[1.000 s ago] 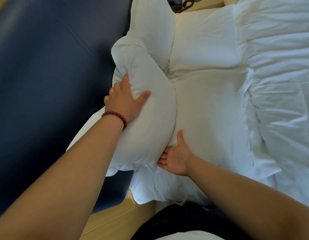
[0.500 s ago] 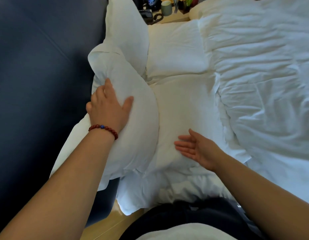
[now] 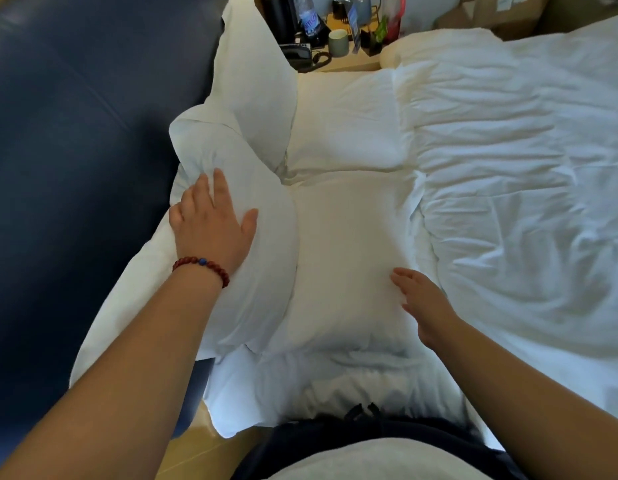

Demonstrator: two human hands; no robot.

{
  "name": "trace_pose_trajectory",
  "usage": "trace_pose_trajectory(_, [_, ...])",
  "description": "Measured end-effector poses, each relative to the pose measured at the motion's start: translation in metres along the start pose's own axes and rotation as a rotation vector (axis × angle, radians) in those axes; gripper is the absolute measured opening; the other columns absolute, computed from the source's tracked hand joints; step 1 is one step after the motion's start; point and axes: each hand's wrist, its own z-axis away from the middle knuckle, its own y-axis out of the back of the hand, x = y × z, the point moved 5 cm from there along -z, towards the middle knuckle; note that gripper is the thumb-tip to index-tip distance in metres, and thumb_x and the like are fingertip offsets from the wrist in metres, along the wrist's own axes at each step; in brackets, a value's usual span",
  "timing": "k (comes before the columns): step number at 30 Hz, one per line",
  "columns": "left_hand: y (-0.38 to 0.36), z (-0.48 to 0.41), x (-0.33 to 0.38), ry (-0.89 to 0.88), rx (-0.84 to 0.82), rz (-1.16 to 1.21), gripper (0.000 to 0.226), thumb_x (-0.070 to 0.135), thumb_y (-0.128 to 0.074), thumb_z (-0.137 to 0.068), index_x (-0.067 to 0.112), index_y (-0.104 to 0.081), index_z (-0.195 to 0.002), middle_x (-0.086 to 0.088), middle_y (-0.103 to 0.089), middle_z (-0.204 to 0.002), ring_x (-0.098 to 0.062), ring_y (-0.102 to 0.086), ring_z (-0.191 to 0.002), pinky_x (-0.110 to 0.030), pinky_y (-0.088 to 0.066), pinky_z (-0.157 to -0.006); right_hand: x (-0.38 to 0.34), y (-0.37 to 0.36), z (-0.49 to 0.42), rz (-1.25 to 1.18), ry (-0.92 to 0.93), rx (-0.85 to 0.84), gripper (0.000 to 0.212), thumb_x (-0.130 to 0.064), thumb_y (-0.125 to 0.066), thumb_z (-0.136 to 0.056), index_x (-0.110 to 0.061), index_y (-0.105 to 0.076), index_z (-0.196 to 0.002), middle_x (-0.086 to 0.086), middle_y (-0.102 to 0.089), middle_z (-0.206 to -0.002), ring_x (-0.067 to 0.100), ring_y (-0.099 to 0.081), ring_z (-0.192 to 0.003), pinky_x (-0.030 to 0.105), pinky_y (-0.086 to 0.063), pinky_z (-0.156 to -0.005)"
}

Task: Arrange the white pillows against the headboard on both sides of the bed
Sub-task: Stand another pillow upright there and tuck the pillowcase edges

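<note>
Near side approx done: left hand [image 3: 214,230] flat, ungrasping, on propped soft white pillow [image 3: 259,271] vs padded navy headboard [image 3: 75,168]; right hand [image 3: 421,306] open, empty.

This is a bedroom, and it looks like a hotel room. A bed fills the scene, made up all in white: a rumpled duvet [image 3: 508,188] spreads over the right side, and plump white pillows [image 3: 345,126] lie in a row on the left, some propped against a padded dark blue headboard [image 3: 75,150]. At the far end stands a light wooden bedside table [image 3: 349,62] crowded with small things: a black desk telephone [image 3: 297,53], a plastic water bottle [image 3: 309,15], a dark flask [image 3: 276,15] and a grey-green mug [image 3: 338,43]. Pale wood flooring [image 3: 203,448] shows near the bed's corner.
</note>
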Motion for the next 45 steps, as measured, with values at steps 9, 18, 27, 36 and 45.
trace_pose_trajectory(9, [-0.038, 0.071, 0.116, -0.124, -0.281, 0.088, 0.076, 0.062, -0.027, -0.095, 0.027, 0.003, -0.156, -0.006, 0.012, -0.163, -0.030, 0.009, -0.149, -0.053, 0.004, -0.119, 0.027, 0.050, -0.031, 0.102, -0.127, -0.075, 0.068, -0.031, -0.061, -0.095, -0.026, -0.027, -0.153, 0.005, -0.031, -0.157, 0.028, -0.036, -0.139, 0.035, -0.034, -0.100])
trace_pose_trajectory(18, [-0.113, 0.112, 0.202, -0.147, -0.480, 0.190, 0.070, 0.062, -0.019, -0.097, 0.032, 0.007, -0.155, -0.002, 0.019, -0.162, -0.027, 0.021, -0.148, -0.048, 0.008, -0.120, 0.070, 0.096, -0.066, 0.476, -0.174, -0.148, 0.046, -0.031, -0.059, -0.095, -0.011, -0.051, -0.136, 0.008, -0.050, -0.133, 0.027, -0.048, -0.126, 0.037, -0.038, -0.105])
trace_pose_trajectory(27, [-0.139, 0.108, 0.201, -0.166, -0.520, 0.070, 0.071, 0.065, -0.014, -0.095, 0.037, 0.021, -0.150, 0.001, 0.032, -0.157, -0.024, 0.031, -0.144, -0.047, 0.016, -0.117, 0.056, 0.115, -0.060, 0.384, -0.003, 0.041, 0.027, -0.033, -0.058, -0.095, -0.012, -0.066, -0.111, 0.000, -0.065, -0.101, 0.021, -0.059, -0.093, 0.029, -0.043, -0.082])
trace_pose_trajectory(36, [-0.121, 0.094, 0.212, -0.161, -0.498, 0.028, 0.069, 0.063, -0.024, -0.096, 0.033, -0.005, -0.155, -0.007, -0.001, -0.163, -0.031, -0.002, -0.148, -0.048, -0.009, -0.117, 0.048, 0.108, -0.094, -0.142, -0.429, -0.196, 0.079, -0.065, -0.076, -0.066, -0.012, -0.065, -0.123, 0.010, -0.070, -0.114, 0.035, -0.064, -0.106, 0.052, -0.050, -0.096])
trace_pose_trajectory(45, [-0.137, 0.026, 0.234, -0.327, -0.446, -0.009, 0.069, 0.065, -0.019, -0.095, 0.038, 0.004, -0.154, -0.002, 0.013, -0.163, -0.027, 0.016, -0.149, -0.048, 0.008, -0.119, 0.045, 0.118, -0.145, -0.212, -0.265, 0.179, 0.021, -0.037, -0.074, -0.078, -0.019, -0.074, -0.088, 0.001, -0.072, -0.087, 0.020, -0.065, -0.081, 0.034, -0.056, -0.079])
